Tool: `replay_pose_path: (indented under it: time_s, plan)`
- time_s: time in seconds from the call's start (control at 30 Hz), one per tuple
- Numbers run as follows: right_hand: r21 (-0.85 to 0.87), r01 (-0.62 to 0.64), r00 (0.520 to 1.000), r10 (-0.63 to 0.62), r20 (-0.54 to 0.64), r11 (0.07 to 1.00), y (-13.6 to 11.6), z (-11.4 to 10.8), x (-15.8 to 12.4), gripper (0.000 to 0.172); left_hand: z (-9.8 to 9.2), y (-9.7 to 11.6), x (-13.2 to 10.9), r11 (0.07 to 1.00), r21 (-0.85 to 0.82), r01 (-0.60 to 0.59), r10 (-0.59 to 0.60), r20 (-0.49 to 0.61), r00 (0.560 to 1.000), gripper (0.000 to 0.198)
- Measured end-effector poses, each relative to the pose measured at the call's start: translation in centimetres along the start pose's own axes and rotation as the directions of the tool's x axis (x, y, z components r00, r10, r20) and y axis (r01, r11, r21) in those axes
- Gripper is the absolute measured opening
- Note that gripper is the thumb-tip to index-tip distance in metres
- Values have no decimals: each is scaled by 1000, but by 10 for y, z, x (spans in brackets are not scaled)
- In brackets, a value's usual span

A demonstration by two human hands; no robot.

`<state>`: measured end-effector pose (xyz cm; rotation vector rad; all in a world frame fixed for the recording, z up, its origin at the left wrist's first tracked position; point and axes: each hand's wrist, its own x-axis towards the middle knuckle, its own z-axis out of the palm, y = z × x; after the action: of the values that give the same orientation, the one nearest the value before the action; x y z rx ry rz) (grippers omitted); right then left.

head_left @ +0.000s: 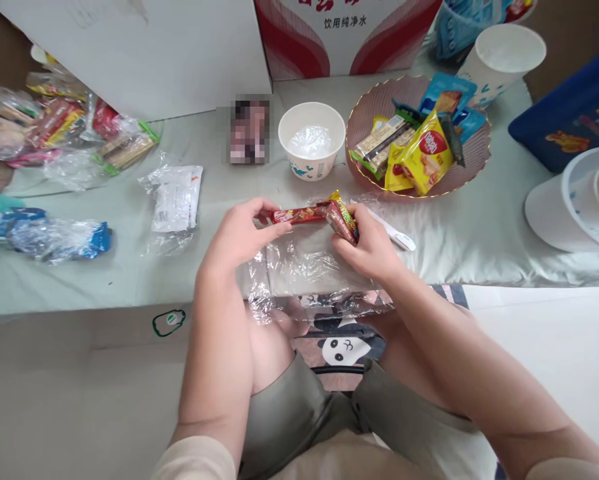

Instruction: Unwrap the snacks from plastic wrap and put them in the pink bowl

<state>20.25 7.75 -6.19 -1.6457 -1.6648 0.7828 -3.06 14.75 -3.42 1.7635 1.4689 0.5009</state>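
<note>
My left hand pinches the left end of a long red snack packet between thumb and fingers. At the right, my right hand grips a bunch of small snack packets, one brown-red and one yellow-green. The red packet's right end meets this bunch. Below both hands, a clear plastic bag lies on the cloth and hangs over the table's front edge. A white plastic utensil lies just beyond my right hand, partly hidden by it.
A paper bowl and a pink bowl of snacks stand behind my hands. White wrapped packets, a blue-ended plastic wrapper and piled snacks lie left. Paper cups in a white tub stand right; boxes line the back.
</note>
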Motion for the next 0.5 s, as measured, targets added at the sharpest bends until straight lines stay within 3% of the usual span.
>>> replay_pose_path:
  time_s: [0.13,0.27,0.33,0.43,0.5]
  plan:
    - [24,-35,999,35,-13,999,2,1,-1,32,-12,-12,-2,949,-315,32,-63,-87,994,37]
    - [148,-39,998,47,-50,988,0,2,-3,30,-21,-9,-11,908,-414,-61,-16,-179,984,37]
    - [334,-19,998,39,-52,942,-3,3,-6,28,-22,-2,-17,915,-391,-98,43,-147,988,35]
    - [601,-20,999,35,-14,799,-8,7,-10,38,-16,9,-23,933,-340,-118,106,-53,993,32]
    - [676,20,995,51,-84,736,-8,13,-9,48,-7,15,-24,949,-299,-104,111,6,994,28]
